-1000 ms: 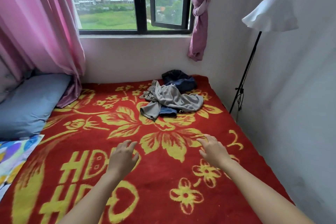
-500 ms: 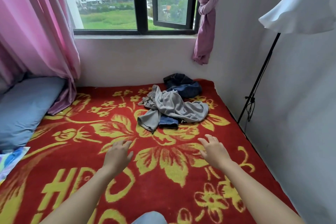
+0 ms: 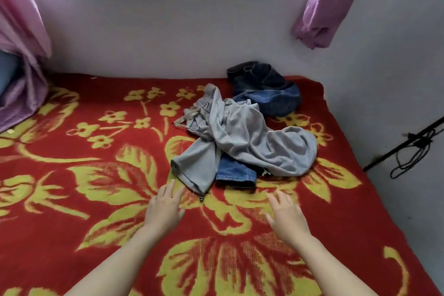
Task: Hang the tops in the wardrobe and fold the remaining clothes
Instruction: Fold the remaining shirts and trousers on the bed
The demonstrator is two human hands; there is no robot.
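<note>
Hovering released, left grip (image 3: 164,209) and right grip (image 3: 287,217) near grey trousers (image 3: 240,132); red blanket (image 3: 60,235) stretches wide leftward.

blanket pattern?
Red blanket with yellow flowers and leaves; head view, the only one.

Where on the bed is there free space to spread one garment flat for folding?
The widest bare stretch of the red blanket lies left of the clothes pile, up to the pink curtain. More room lies in front of the pile, around the left hand and right hand. The far right corner is crowded with clothes.
</note>
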